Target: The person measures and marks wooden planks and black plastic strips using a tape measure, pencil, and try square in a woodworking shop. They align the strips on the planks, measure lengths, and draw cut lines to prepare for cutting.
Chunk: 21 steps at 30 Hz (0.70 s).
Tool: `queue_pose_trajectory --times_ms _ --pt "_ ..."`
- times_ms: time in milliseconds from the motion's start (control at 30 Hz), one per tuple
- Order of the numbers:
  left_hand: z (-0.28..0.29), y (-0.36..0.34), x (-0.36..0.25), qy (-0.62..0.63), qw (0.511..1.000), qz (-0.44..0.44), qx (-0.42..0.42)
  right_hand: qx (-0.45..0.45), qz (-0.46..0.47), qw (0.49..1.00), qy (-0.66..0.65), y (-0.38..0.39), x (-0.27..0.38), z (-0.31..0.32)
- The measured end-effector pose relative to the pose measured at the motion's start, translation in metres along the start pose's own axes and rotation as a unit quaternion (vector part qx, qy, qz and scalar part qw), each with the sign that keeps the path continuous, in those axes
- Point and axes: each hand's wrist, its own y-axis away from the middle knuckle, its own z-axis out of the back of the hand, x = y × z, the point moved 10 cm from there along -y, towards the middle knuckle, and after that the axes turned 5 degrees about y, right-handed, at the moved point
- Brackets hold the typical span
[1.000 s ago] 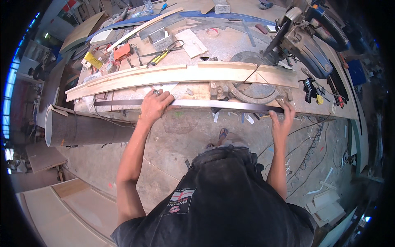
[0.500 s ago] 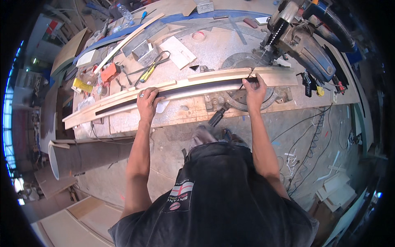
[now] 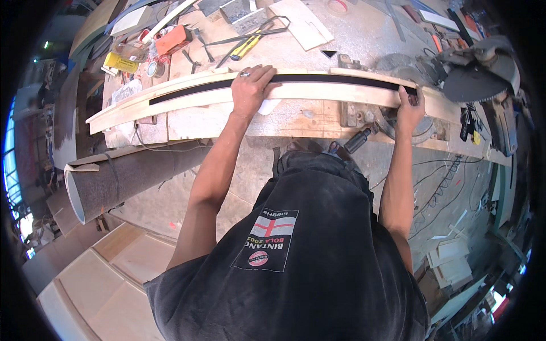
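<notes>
Yellow pack (image 3: 121, 62) left of the orange block (image 3: 174, 40), slightly nearer. Tape roll (image 3: 154, 69) just off the block's near side, clear plastic bag (image 3: 126, 90) nearer still. Yellow-and-black hand tool (image 3: 245, 48) right of block, pale flat panel (image 3: 301, 25) further right. Big grey-brown cylinder (image 3: 148, 176) well nearer than block.

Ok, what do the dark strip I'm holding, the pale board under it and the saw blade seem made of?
Dark strip: perhaps metal or plastic, I can't tell which; smooth, even black with no visible grain. Pale board: likely bare wood, judging by its light tan colour and unpainted look. Saw blade: probably steel with a dull dark finish, given its thin disc and toothed edge.
</notes>
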Motion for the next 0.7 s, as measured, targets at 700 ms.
queue_pose_trajectory --times_ms 700 --pt "0.072 0.032 0.045 0.056 0.996 0.051 -0.043 0.017 -0.017 0.998 0.055 0.001 -0.006 0.006"
